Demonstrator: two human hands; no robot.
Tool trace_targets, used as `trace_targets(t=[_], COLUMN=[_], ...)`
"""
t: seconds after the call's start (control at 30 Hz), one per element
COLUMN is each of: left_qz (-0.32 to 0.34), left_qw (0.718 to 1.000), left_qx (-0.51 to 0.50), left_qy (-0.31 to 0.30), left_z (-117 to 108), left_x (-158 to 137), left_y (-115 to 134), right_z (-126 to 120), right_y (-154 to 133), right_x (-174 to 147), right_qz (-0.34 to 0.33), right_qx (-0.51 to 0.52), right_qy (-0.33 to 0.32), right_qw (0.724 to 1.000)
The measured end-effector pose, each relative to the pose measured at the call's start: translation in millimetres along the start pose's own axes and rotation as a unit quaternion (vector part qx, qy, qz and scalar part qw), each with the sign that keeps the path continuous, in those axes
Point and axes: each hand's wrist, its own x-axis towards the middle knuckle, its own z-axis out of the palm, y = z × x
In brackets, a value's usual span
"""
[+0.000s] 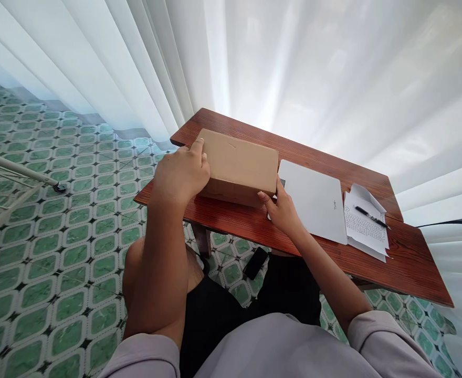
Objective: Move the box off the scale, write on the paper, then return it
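Note:
A closed brown cardboard box (239, 163) sits on the left part of the wooden bench-like table. My left hand (184, 170) grips its left end, with the index finger along the top edge and the other fingers curled. At the box's near right corner, my right hand (281, 207) has its thumb on the front face and its fingers around the right end, partly hidden. Just right of the box lies a closed silver laptop (313, 197), close to my right hand.
Right of the laptop, handwritten papers (365, 226) carry a black pen (371, 216). The reddish wooden table (404, 268) stands against white curtains (325, 79). A black phone (255, 262) lies on the tiled floor below. A white wheeled rack (18, 170) stands at left.

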Motion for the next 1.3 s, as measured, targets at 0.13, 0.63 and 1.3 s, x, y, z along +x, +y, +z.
trace_targets(t=[0.13, 0.63, 1.3], left_qz=[0.012, 0.084, 0.236], left_qw=[1.000, 0.984, 0.829], left_qx=[-0.012, -0.139, -0.502], left_qy=[0.018, 0.075, 0.068], left_z=[-3.1, -2.7, 20.7], left_x=[-2.4, -5.1, -8.7], left_y=[5.0, 33.7, 88.2], right_z=[-7.2, -47.2, -135.2], right_y=[1.0, 13.4, 57.9], right_x=[-2.4, -13.7, -37.9], right_qz=[-0.008, -0.024, -0.051], right_qx=[-0.001, 0.016, 0.000], right_qy=[0.013, 0.067, 0.148], right_qw=[1.000, 0.997, 0.988])
